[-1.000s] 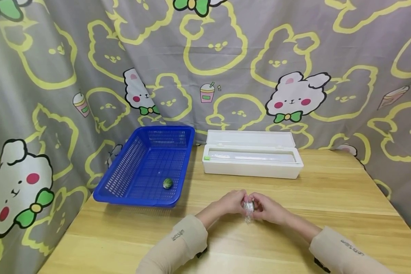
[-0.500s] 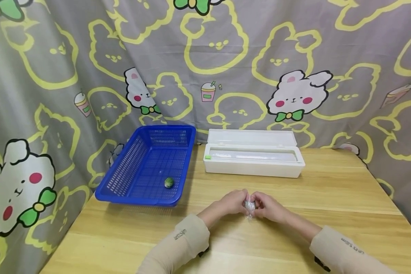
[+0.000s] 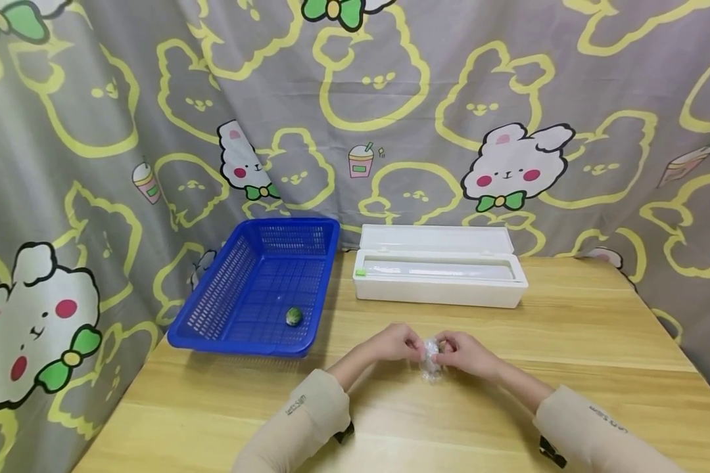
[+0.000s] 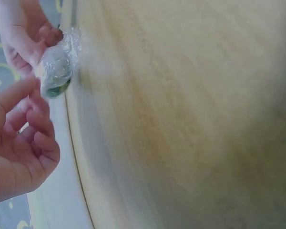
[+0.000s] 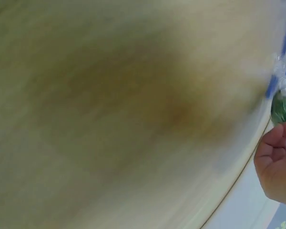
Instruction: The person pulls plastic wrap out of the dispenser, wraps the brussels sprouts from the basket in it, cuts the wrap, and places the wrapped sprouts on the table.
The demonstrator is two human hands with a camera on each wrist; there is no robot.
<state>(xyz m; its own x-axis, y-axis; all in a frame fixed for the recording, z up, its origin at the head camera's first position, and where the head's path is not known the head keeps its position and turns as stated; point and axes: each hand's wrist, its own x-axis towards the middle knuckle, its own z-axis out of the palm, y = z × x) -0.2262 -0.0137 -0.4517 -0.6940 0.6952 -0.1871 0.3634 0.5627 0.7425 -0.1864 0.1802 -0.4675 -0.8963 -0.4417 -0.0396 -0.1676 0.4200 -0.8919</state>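
Note:
A Brussels sprout wrapped in clear cling film [image 3: 430, 355] is between my two hands, over the front middle of the table. My left hand [image 3: 398, 341] pinches the film at the bundle's left side with thumb and forefinger. On the other side, my right hand [image 3: 464, 351] holds the bundle in its fingertips. In the left wrist view, crinkled film covers most of the sprout [image 4: 57, 89], and green shows at one end. A loose, ruffled tail of film hangs from the bundle toward me. Only part of the right hand [image 5: 279, 164] appears in the right wrist view.
A blue plastic basket [image 3: 180, 335] stands at the left with one bare Brussels sprout [image 3: 294, 316] inside. Behind my hands is a long white cling film dispenser [image 3: 440, 293], lid raised, with a green slider [image 3: 360, 272]. A patterned curtain [image 3: 390, 79] hangs behind the table.
My left hand has drawn slightly back to the left from the right hand, so more of the wrapped sprout and its ruffled film shows. The basket and dispenser have stayed put.

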